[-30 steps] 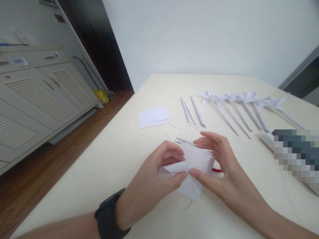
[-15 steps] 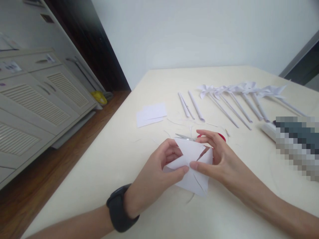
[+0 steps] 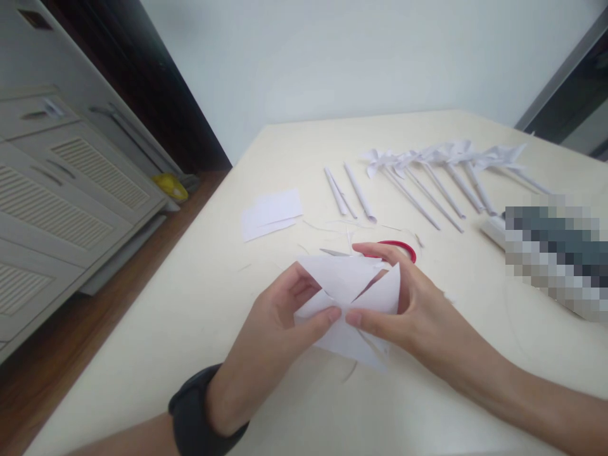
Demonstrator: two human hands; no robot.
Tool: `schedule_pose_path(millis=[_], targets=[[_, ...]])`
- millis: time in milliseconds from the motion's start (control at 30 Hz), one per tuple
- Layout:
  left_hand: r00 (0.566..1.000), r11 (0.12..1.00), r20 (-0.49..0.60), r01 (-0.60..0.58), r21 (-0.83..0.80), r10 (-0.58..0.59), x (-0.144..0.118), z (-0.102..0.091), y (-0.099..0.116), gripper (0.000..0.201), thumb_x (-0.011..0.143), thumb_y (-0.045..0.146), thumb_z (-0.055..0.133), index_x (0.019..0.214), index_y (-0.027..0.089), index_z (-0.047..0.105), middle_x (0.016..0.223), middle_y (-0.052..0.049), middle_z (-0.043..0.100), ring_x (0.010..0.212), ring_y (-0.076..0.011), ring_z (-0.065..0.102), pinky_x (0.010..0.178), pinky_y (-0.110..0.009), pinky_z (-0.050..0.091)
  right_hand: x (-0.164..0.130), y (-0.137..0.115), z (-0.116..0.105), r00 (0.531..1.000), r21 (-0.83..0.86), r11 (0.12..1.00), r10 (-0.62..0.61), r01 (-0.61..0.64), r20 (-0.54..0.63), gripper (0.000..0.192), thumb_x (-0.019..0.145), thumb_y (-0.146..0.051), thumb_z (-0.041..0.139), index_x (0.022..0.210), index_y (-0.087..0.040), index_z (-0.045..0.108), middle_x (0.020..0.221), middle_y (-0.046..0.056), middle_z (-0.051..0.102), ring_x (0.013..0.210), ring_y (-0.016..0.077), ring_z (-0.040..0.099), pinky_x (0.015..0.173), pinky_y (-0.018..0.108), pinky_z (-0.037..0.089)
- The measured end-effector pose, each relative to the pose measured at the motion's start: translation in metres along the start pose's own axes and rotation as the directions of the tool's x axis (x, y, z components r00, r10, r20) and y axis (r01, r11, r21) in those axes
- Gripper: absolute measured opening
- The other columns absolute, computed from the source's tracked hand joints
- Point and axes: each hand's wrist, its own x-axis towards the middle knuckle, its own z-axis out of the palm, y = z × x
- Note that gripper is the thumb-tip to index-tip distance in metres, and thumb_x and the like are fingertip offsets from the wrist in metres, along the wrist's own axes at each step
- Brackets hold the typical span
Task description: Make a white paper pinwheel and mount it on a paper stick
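Note:
Between my two hands is a square of white paper (image 3: pixel 344 275) with slits running from its corners toward the middle. My left hand (image 3: pixel 285 313) grips its left side, the thumb pressed near the centre and the fingers behind. On the opposite side, my right hand (image 3: pixel 403 304) pinches the paper, its thumb close to the left thumb and its index finger stretched along the top edge. Scissors with red handles (image 3: pixel 403 248) lie just behind the paper, partly hidden by it and by my right hand.
Several paper pinwheels (image 3: pixel 441 155) on rolled sticks lie at the back right. Loose rolled paper sticks (image 3: pixel 358 191) and white paper sheets (image 3: pixel 273 212) rest further left. Thin strands are scattered near the scissors. A blurred-out object (image 3: pixel 560 253) lies at the right. A louvred cabinet (image 3: pixel 90 171) stands left of the table.
The whole scene has shifted left as my view turned. Both thumbs remain near the paper's centre; its right flap stands up a little more, and more of the red handle shows.

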Motion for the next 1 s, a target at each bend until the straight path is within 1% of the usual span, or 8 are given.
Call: schedule_pose_path(millis=[100, 267, 400, 500, 633, 700, 900, 1000], targets=[[1.0, 1.0, 0.008, 0.011, -0.004, -0.011, 0.0, 0.001, -0.001, 0.033, 0.078, 0.016, 0.058, 0.11, 0.023, 0.05, 0.125, -0.002, 0.052, 0.116, -0.0196, 0.046, 0.096, -0.028, 0.039, 0.0, -0.004, 0.001, 1.0, -0.019, 1.0, -0.023, 0.022, -0.014, 0.056, 0.069, -0.019, 0.066, 0.115, -0.035, 0.039, 0.09, -0.002, 0.062, 0.096, 0.0221, 0.058, 0.075, 0.033, 0.051], [1.0, 1.0, 0.002, 0.02, -0.009, -0.019, 0.001, 0.003, -0.001, 0.035, 0.077, 0.015, 0.059, 0.11, 0.023, 0.052, 0.125, -0.003, 0.053, 0.116, -0.021, 0.046, 0.092, -0.027, 0.042, 0.0, -0.007, 0.001, 0.998, 0.014, 0.999, 0.047, -0.048, 0.048, 0.055, 0.072, -0.011, 0.058, 0.116, -0.034, 0.035, 0.089, -0.002, 0.061, 0.078, 0.0172, 0.062, 0.065, 0.029, 0.051], [0.999, 0.998, 0.023, 0.04, -0.046, -0.039, 0.002, 0.003, 0.0, 0.038, 0.077, 0.015, 0.058, 0.114, 0.022, 0.051, 0.126, -0.004, 0.052, 0.116, -0.0208, 0.046, 0.093, -0.028, 0.042, 0.003, 0.002, 0.002, 1.0, -0.014, 1.0, -0.017, 0.017, 0.004, 0.055, 0.071, -0.013, 0.061, 0.115, -0.037, 0.037, 0.084, -0.003, 0.062, 0.075, 0.0174, 0.062, 0.061, 0.028, 0.051], [0.997, 0.995, 0.046, 0.07, -0.068, -0.067, 0.0, 0.002, 0.001, 0.039, 0.079, 0.015, 0.057, 0.117, 0.021, 0.05, 0.126, -0.003, 0.052, 0.116, -0.0201, 0.046, 0.092, -0.027, 0.043, 0.004, 0.008, 0.003, 0.997, -0.072, 0.996, -0.063, 0.06, -0.034, 0.055, 0.069, -0.013, 0.063, 0.113, -0.037, 0.041, 0.087, -0.003, 0.062, 0.08, 0.0185, 0.062, 0.063, 0.027, 0.051], [0.996, 0.994, 0.068, 0.062, -0.091, -0.056, -0.002, 0.001, 0.001, 0.041, 0.077, 0.008, 0.056, 0.116, 0.02, 0.05, 0.125, -0.003, 0.053, 0.116, -0.0192, 0.046, 0.09, -0.024, 0.044, 0.003, 0.009, 0.003, 0.994, -0.117, 0.991, -0.078, 0.069, -0.073, 0.054, 0.067, -0.014, 0.065, 0.111, -0.038, 0.044, 0.112, -0.001, 0.055, 0.094, 0.0207, 0.059, 0.069, 0.029, 0.052], [0.995, 0.992, 0.087, 0.066, -0.106, -0.057, -0.003, 0.0, 0.002, 0.045, 0.076, 0.003, 0.054, 0.117, 0.02, 0.05, 0.125, -0.002, 0.053, 0.115, -0.018, 0.047, 0.091, -0.023, 0.044, 0.003, 0.007, 0.003, 0.995, -0.114, 0.991, -0.078, 0.07, -0.069, 0.055, 0.066, -0.015, 0.065, 0.111, -0.038, 0.044, 0.117, -0.001, 0.051, 0.097, 0.0213, 0.057, 0.072, 0.03, 0.052], [0.988, 0.987, 0.095, 0.131, -0.097, -0.122, -0.001, -0.002, 0.002, 0.043, 0.077, 0.003, 0.052, 0.116, 0.021, 0.053, 0.12, -0.001, 0.057, 0.11, -0.0174, 0.052, 0.09, -0.025, 0.044, 0.005, 0.004, 0.006, 0.998, -0.118, 0.993, -0.028, 0.022, -0.051, 0.056, 0.065, -0.011, 0.064, 0.111, -0.035, 0.043, 0.105, 0.0, 0.056, 0.096, 0.0233, 0.058, 0.071, 0.032, 0.053], [0.986, 0.986, 0.089, 0.147, -0.081, -0.139, -0.001, -0.004, 0.001, 0.04, 0.077, 0.007, 0.054, 0.114, 0.022, 0.054, 0.117, -0.001, 0.059, 0.106, -0.0185, 0.055, 0.088, -0.028, 0.045, 0.005, 0.004, 0.005, 1.0, -0.077, 0.997, -0.013, 0.011, -0.025, 0.053, 0.068, -0.011, 0.062, 0.11, -0.037, 0.043, 0.104, -0.001, 0.056, 0.097, 0.0227, 0.057, 0.072, 0.032, 0.053]])
